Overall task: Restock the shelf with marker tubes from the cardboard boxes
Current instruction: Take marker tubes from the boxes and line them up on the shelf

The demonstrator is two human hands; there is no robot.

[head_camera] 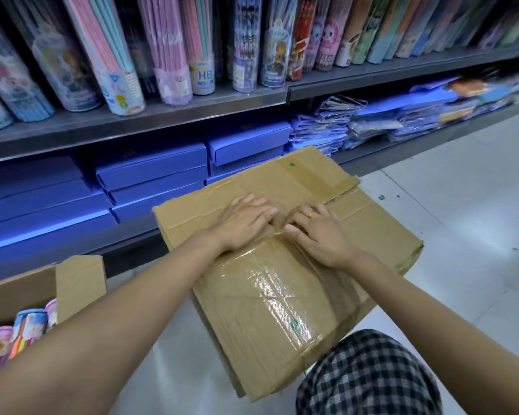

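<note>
Head view: we are working at the taped seam of the closed cardboard box point(282, 265), left hand point(240, 226) flat, right hand point(315, 232) curling its fingers there; marker tubes point(27, 327) are waiting in the open box point(78, 283), the shelf point(132, 121) beyond.

So there's a sealed cardboard box point(282, 265) sitting on the floor point(462, 205) right in front of the shelf point(162, 115), tilted a bit toward the person. Both hands are on its top near the middle seam, left hand point(240, 223) just beside the right hand point(315, 232), fingertips nearly touching. Off to the left, lower corner, an open cardboard box point(72, 286) with marker tubes point(27, 330) standing inside. Behind everything, the upper shelf board holds a row of tubes point(120, 55) leaning side by side. Below that board, stacked flat boxes point(150, 175) on the left, piles of wrapped packets point(372, 121) to the right. A knee point(369, 375) pokes in just below the sealed box.
</note>
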